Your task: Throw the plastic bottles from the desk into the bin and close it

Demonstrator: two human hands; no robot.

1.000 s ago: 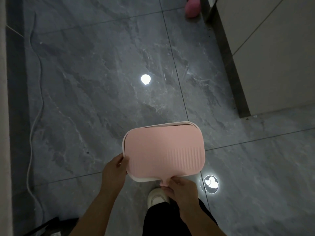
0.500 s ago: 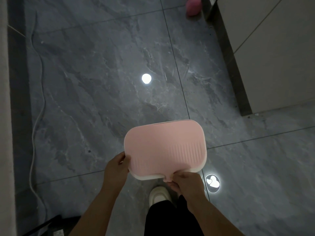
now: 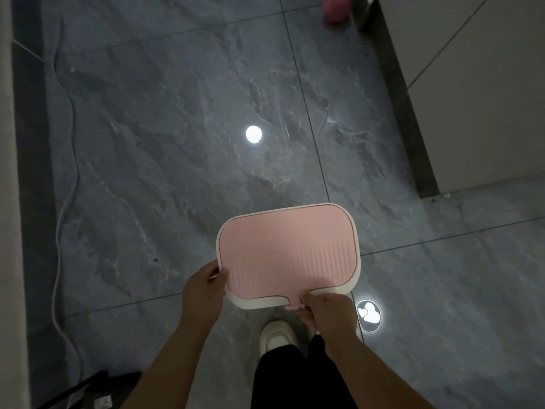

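Note:
A white bin stands on the grey floor just ahead of my feet, and only its rim shows around the pink lid. The lid lies flat on the rim and covers the whole opening. My left hand grips the lid's left near corner, thumb on top. My right hand pinches the small pink tab at the lid's near edge. No plastic bottles are in view; the bin's inside is hidden.
Dark marbled floor tiles spread all around. A white cable runs along the left wall. A cabinet with a dark plinth stands at the right. A pink object lies at the far top. My white shoe is under the bin's near edge.
The pink lid has come down from slightly raised at the far edge to flat on the bin's rim. Both hands stayed at its near edge.

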